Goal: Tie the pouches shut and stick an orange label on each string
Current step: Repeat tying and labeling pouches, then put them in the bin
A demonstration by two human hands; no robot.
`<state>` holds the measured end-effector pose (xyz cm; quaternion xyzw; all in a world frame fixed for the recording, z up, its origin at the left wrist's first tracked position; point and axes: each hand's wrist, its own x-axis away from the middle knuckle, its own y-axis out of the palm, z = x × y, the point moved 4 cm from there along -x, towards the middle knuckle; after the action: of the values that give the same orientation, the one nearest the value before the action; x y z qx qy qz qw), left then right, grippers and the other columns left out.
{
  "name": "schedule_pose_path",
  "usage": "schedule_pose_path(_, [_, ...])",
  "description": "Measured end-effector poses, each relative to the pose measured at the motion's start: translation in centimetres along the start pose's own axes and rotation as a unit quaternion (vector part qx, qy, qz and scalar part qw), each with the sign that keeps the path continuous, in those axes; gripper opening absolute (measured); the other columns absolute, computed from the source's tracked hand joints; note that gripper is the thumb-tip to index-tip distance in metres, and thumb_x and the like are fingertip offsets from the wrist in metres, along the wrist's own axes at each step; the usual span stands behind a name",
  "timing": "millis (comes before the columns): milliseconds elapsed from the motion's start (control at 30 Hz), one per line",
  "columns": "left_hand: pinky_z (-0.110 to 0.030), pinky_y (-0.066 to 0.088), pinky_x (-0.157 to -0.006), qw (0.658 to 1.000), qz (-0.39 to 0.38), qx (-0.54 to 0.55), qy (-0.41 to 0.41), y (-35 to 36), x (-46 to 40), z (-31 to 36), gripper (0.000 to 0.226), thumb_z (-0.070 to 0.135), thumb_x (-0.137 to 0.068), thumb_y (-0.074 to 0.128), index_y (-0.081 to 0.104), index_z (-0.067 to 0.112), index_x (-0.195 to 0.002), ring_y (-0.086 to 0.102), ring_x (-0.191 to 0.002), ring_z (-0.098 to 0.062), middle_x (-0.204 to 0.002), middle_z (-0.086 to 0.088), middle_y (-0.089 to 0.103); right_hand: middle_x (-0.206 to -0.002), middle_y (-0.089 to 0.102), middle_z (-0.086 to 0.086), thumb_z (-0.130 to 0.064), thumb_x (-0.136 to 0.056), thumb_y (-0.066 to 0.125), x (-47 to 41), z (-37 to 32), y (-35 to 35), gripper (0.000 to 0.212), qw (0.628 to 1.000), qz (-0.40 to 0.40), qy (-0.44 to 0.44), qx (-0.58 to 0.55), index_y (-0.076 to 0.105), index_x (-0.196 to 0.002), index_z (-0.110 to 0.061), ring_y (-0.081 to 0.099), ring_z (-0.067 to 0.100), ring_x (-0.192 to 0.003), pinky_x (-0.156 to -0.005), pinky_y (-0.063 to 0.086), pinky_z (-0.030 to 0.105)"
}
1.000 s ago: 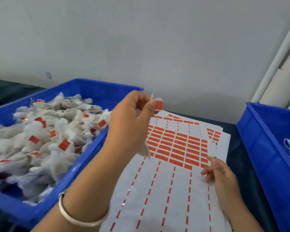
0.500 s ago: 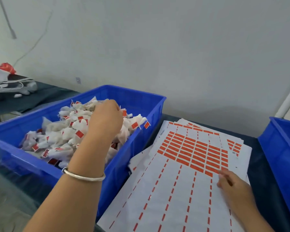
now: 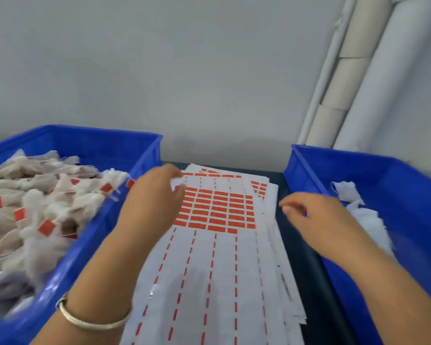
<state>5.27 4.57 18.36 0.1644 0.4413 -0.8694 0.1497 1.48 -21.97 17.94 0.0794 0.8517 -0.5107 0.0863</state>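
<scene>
1. Progress: the left bin (image 3: 144, 155) at nine o'clock is heaped with tied pouches (image 3: 42, 210), many showing an orange label on the string, so much of the batch looks done. The right bin (image 3: 309, 165) at three o'clock holds a few white pouches (image 3: 358, 210) with no labels visible; those seem to be what is left.
2. Label sheet (image 3: 209, 270): it lies flat on the desk (image 3: 296, 245) between the bins, on top of a stack of similar sheets. Its long axis runs six to twelve o'clock. The near part is stripped, leaving only orange dashes; the unused orange labels (image 3: 217, 210) fill a block toward twelve o'clock.
3. Left hand (image 3: 154, 202): it hovers over the sheet's ten o'clock corner, beside the left bin's rim. Its fingers are curled, and something small and white shows at their tips; I cannot tell whether they pinch it.
4. Right hand (image 3: 316, 220): it sits at the sheet's three o'clock edge, over the dark desk. Its fingers are loosely curled, apparently holding nothing, though motion blur leaves this unsure.
</scene>
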Motion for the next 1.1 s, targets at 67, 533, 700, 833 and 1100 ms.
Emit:
schedule_pose_path(67, [-0.02,0.044,-0.073,0.992,-0.121,0.001,0.028,4.3,0.9,1.2,0.029,0.03,-0.09,0.058,0.056,0.029,-0.12,0.052,-0.088,-0.006,-0.119,0.005,0.06,-0.079,0.063,-0.019,-0.027,-0.096,0.048,-0.8,2.3,-3.4,0.026,0.998,0.039,0.036,0.024,0.061,-0.079,-0.041,0.059,-0.002,-0.078,-0.06,0.045,0.017])
schedule_pose_path(533, [-0.054,-0.007,-0.111,0.922,-0.353,-0.139,0.076,19.9,4.2,-2.7,0.066,0.067,-0.085,0.037,0.017,0.042,-0.143,-0.003,-0.145,-0.018,-0.157,0.01,0.002,-0.128,0.055,0.013,-0.007,-0.095,0.045,-5.8,21.5,-3.9,0.042,0.959,-0.097,0.202,0.175,0.055,-0.132,-0.025,0.055,0.02,-0.085,-0.059,0.037,0.022])
schedule_pose_path(700, [-0.053,-0.003,-0.113,0.931,-0.315,-0.163,0.085,20.2,4.5,-2.7,0.067,0.07,-0.085,0.032,0.016,0.043,-0.143,0.0,-0.145,-0.016,-0.157,0.013,0.003,-0.114,0.061,0.007,-0.014,-0.093,0.054,-5.9,22.2,-3.4,0.024,0.952,-0.086,0.198,0.217,0.07,-0.107,-0.024,0.058,0.021,-0.087,-0.075,0.052,0.034])
schedule_pose_path(833, [-0.05,-0.003,-0.113,0.943,-0.287,-0.149,0.077,20.0,4.8,-2.8,0.066,0.07,-0.084,0.033,0.021,0.044,-0.143,0.003,-0.145,-0.013,-0.156,0.015,0.006,-0.108,0.067,0.001,-0.029,-0.094,0.058,-5.5,22.1,-4.1,0.02,0.95,-0.057,0.205,0.228,0.072,-0.106,-0.025,0.061,0.02,-0.09,-0.074,0.052,0.033])
schedule_pose_path(1100, [-0.048,-0.002,-0.114,0.95,-0.276,-0.13,0.072,19.7,4.9,-2.7,0.064,0.07,-0.084,0.036,0.027,0.043,-0.141,0.008,-0.144,-0.011,-0.155,0.016,0.011,-0.094,0.07,-0.007,-0.027,-0.088,0.067,-4.9,21.6,-4.7,0.013,0.951,-0.028,0.233,0.199,0.07,-0.075,-0.026,0.057,0.008,-0.074,-0.056,0.04,0.023])
